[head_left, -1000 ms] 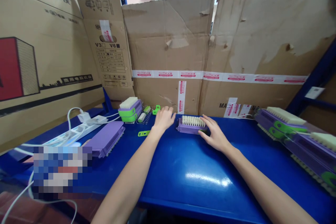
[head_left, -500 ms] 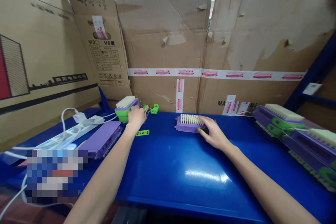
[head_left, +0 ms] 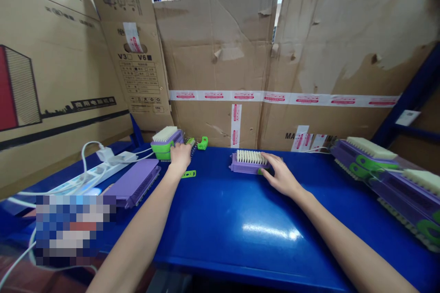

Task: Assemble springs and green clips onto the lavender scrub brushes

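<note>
On the blue table, a purple block with rows of cream bristles (head_left: 248,165) lies bristles up. My right hand (head_left: 280,175) grips its right end, fingers over the top and thumb at the near side. Farther left, my left hand (head_left: 181,155) is bent down among small parts, its fingers closed and the tips hidden; I cannot make out what they hold. Beside that hand stands a purple and green bristled block (head_left: 162,147). A green bracket (head_left: 203,143) and some dark springs (head_left: 194,148) lie just beyond it. A flat green strip (head_left: 189,174) is partly behind my wrist.
At left lie a purple housing (head_left: 132,181) and a white power strip (head_left: 92,176) with cables. Two joined purple-green bristled units (head_left: 366,158) stand at the right edge. Cardboard sheets (head_left: 220,64) wall the back of the blue table (head_left: 220,219).
My left hand has shifted slightly among the small parts, and my wrist now covers part of the green strip. The right hand keeps its place on the bristled block.
</note>
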Motion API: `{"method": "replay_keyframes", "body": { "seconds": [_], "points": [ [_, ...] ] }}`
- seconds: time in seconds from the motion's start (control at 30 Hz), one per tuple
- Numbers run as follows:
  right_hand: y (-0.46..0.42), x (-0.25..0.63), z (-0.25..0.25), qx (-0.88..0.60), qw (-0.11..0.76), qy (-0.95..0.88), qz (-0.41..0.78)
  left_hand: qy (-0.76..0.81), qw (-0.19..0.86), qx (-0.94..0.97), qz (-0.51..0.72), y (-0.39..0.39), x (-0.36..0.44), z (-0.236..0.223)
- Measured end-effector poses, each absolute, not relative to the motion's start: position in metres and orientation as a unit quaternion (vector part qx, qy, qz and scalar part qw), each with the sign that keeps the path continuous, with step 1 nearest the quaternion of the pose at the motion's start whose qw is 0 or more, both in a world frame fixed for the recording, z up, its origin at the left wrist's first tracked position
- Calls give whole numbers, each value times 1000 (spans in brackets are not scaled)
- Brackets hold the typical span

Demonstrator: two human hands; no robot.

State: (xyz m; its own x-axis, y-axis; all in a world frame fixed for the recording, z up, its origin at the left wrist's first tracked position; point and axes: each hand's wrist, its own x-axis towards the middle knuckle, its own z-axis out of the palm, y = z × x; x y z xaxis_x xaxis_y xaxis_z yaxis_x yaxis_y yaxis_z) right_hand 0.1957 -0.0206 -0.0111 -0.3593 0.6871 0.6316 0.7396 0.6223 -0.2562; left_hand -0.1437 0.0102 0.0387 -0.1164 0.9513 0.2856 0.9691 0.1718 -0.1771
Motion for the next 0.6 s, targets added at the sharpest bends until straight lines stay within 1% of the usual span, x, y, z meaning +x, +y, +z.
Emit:
{"method": "replay_keyframes", "body": {
  "seconds": [0.2, 0.23, 0.3, 0.37, 0.43, 0.5, 0.6],
  "points": [
    [-20, 196, -11, -440, 364, -820, -30, -746, 152, -647, -48, 7, -148, 51],
    [-20, 196, -12, -443, 364, -819, -28, -739, 130, -660, -45, 5, -149, 55],
    [-19, 197, -12, -446, 361, -818, -25, -720, 52, -692, -17, -1, -148, 63],
    [-19, 197, -13, -448, 359, -818, -24, -706, -34, -707, 35, -8, -145, 69],
    [-19, 197, -13, -446, 360, -819, -23, -702, -85, -700, 97, -15, -139, 73],
    [-19, 197, -14, -447, 363, -818, -20, -703, -93, -692, 135, -19, -133, 74],
    [-19, 197, -14, -456, 365, -812, -19, -702, -83, -695, 136, -20, -130, 74]
  ]
}}
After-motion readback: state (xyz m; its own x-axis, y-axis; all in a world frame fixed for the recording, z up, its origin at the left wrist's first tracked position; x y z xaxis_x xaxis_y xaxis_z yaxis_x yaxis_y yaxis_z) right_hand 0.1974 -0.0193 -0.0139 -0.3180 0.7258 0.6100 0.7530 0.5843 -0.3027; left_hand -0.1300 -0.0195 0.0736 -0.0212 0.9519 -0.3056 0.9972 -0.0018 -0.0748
